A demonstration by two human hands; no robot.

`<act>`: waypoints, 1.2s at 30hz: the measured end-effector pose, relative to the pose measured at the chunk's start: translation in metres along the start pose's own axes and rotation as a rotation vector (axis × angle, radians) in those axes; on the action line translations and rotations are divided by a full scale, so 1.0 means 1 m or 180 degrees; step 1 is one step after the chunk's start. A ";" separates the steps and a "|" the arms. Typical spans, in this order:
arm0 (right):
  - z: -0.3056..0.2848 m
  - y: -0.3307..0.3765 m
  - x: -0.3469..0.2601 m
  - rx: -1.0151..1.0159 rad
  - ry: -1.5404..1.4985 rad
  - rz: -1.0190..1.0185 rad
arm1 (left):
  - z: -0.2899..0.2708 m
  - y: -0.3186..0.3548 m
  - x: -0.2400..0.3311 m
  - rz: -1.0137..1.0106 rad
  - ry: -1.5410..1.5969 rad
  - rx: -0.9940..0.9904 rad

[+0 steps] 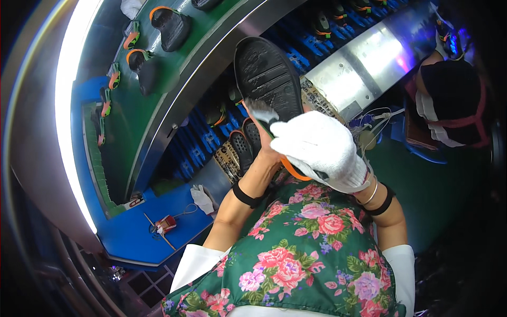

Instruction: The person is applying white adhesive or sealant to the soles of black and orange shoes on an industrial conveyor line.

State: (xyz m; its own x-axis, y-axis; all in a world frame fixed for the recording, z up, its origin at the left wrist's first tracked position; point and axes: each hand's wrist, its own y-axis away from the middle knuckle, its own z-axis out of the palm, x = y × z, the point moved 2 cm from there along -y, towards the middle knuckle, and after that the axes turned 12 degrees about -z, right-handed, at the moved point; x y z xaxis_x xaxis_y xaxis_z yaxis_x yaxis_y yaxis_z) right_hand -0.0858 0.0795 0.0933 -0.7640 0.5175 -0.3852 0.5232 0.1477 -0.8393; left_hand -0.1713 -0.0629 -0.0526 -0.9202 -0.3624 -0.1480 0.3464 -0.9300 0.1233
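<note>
**Brush on black sole: sole in left hand, brush in right**

Biggest first. Green belt [124,116] curves along the left, black shoes with orange trim [171,29] lying on it. Blue racks [198,140] run behind the hands. Blue surface [121,232] lower left: white glove [202,199] near its edge, small red item [166,224] with a stick.

Black sole [269,74] is up front, center, held off any surface, ridged face toward the camera, wider end pointing away. Glossy streaks on it; looks wet, can't confirm. Orange strip [296,171] shows below the glove; can't tell how it joins.

Right hand [317,145], white-gloved, is closed around the brush [260,110]; handle hidden in the grip. Left hand [266,148], bare, grips the sole along its left edge; the rest of that grip is behind the glove.

Bristles sit at the left rim, close to the left fingers. My take: light load, short strokes along the rim, then work into the grooves. Shift the left fingers clear of the wet line. Brace the sole so it doesn't tip under the brush.
</note>
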 end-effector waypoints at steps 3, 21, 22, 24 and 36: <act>-0.006 -0.003 0.005 0.0054 -0.0987 0.0516 | 0.000 -0.005 0.011 0.0269 -0.1878 -0.0457; 0.002 0.017 -0.007 -0.0120 -0.0088 0.0071 | 0.056 -0.007 -0.003 0.0040 -0.1461 -0.0004; 0.000 0.014 -0.006 0.0005 -0.0452 0.0389 | 0.052 -0.005 0.001 0.0077 -0.1585 -0.0099; -0.005 0.016 0.002 0.0191 -0.1004 0.0745 | 0.048 -0.001 0.008 0.0202 -0.1815 -0.0101; -0.006 0.024 -0.003 0.0042 -0.0687 0.0650 | 0.058 -0.004 0.017 0.0555 -0.1794 0.0088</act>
State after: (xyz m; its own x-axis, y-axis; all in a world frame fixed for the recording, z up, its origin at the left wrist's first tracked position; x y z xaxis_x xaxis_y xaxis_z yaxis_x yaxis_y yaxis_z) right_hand -0.0685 0.0864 0.0765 -0.7068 0.3439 -0.6182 0.6705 0.0472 -0.7404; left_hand -0.1989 -0.0618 0.0011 -0.8076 -0.4139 0.4201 0.5034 -0.8549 0.1255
